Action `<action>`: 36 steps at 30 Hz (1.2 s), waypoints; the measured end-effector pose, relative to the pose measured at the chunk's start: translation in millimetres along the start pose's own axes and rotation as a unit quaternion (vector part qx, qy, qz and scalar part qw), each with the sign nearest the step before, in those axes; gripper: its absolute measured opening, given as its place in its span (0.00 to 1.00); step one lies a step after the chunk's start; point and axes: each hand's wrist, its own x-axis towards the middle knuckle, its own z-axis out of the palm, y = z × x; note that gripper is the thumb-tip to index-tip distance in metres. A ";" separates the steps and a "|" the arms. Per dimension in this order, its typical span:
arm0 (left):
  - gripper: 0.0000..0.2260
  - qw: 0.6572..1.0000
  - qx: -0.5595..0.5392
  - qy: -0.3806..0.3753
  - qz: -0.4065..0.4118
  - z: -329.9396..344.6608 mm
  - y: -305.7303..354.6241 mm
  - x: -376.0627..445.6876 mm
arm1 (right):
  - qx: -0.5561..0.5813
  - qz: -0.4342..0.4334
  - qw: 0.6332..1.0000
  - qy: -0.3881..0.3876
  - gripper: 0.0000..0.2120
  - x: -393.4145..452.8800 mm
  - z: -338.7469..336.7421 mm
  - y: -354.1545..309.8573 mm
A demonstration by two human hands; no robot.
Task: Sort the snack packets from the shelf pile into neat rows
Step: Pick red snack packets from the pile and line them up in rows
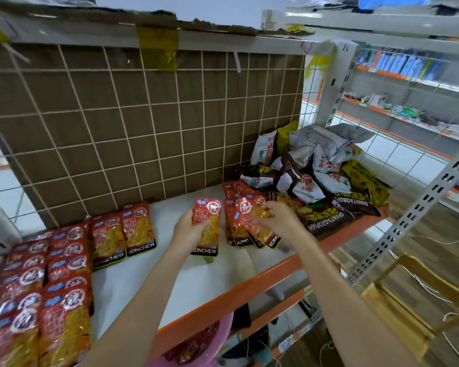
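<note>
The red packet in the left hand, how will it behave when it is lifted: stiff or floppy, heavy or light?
The red packet is probably light: the left hand holds it alone by one side. It looks thin and flat, so likely somewhat floppy. Its glossy film may be slippery.

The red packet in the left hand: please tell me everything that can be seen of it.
The red packet is a flat, glossy pouch, apparently plastic film. It has a round white emblem near the top, a yellow snack picture in the middle and a black bottom band reading KONCHEW. It is upright and lifted over the white shelf, between the sorted rows and the pile. The left hand holds its left edge, thumb on the front. The right hand does not touch it.
</note>
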 end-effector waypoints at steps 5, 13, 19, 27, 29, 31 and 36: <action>0.06 0.997 -0.028 0.073 0.007 -41.7 -17.5 -18.5 | 0.080 -0.059 0.995 -0.029 0.20 -7.8 13.6 -41.6; 0.19 0.963 0.080 0.258 -0.016 -121.0 -57.7 -53.9 | 0.258 -0.048 0.958 -0.117 0.06 -23.2 110.8 -107.8; 0.11 0.948 0.159 0.267 -0.068 -132.3 -52.6 -44.6 | 0.228 -0.021 0.968 -0.108 0.07 -21.0 166.2 -136.8; 0.17 0.941 0.170 0.286 -0.066 -126.9 -56.1 -31.3 | 0.085 -0.073 0.991 -0.077 0.10 -15.4 183.7 -148.2; 0.20 0.935 0.205 0.284 -0.047 -125.1 -61.8 -28.8 | 0.053 -0.093 0.992 -0.070 0.13 -16.2 186.3 -145.9; 0.24 0.928 0.246 0.279 -0.037 -121.9 -65.7 -28.0 | 0.007 -0.115 0.991 -0.062 0.16 -18.0 186.6 -143.8; 0.23 0.876 0.402 0.267 0.007 -119.4 -67.8 -35.2 | -0.077 -0.229 0.969 -0.047 0.23 -19.3 186.6 -133.8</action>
